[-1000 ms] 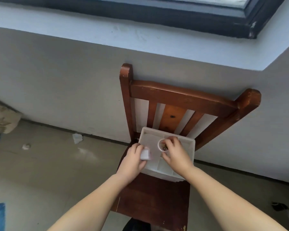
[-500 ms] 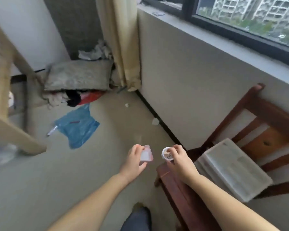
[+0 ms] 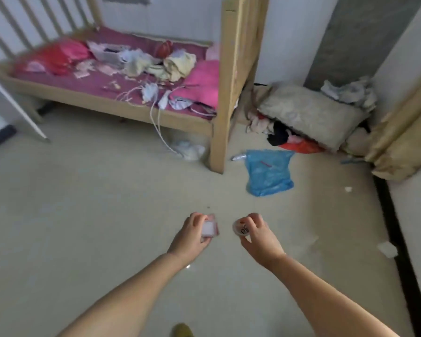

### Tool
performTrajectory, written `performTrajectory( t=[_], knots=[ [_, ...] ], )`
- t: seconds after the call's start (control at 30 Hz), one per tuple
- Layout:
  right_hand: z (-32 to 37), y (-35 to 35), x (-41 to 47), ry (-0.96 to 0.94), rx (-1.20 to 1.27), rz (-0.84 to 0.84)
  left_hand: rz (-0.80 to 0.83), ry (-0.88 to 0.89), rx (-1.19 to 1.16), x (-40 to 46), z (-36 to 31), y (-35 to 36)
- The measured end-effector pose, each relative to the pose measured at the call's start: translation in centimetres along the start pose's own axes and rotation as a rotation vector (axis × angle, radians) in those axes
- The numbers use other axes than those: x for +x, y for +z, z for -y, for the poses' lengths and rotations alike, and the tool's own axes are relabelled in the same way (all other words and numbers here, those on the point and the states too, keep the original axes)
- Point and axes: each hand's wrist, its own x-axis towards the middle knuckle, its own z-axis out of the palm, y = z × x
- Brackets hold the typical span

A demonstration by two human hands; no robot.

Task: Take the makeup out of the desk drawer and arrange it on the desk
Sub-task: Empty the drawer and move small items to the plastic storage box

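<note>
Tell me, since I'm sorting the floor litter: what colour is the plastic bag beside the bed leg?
Blue, seen in the head view: the bag lies on the floor.

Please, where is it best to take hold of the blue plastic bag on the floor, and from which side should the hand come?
The blue plastic bag lies flat and crumpled on the floor beside the bed leg. Probably best is a grip from above on its bunched lower edge, nearest the person, where the folds rise and give something to pinch. Both hands are occupied now, so one item must first be set down.

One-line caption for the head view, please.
Left hand holds a small pink square compact, right hand a round white jar, above bare floor near a cluttered bed.
</note>
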Motion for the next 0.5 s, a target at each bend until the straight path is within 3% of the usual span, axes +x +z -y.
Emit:
performTrajectory(
  t=[0.2,0.5],
  knots=[
    [15.4,6.8,11.6,-0.253,0.025,0.142,-0.185,-0.273,0.025,-3.2,15.6,-11.2],
    [32.1,14.2,27.7,-0.611,-0.08,0.285,-0.381,-0.586,0.025,-2.1,30.9,-20.2]
  ],
)
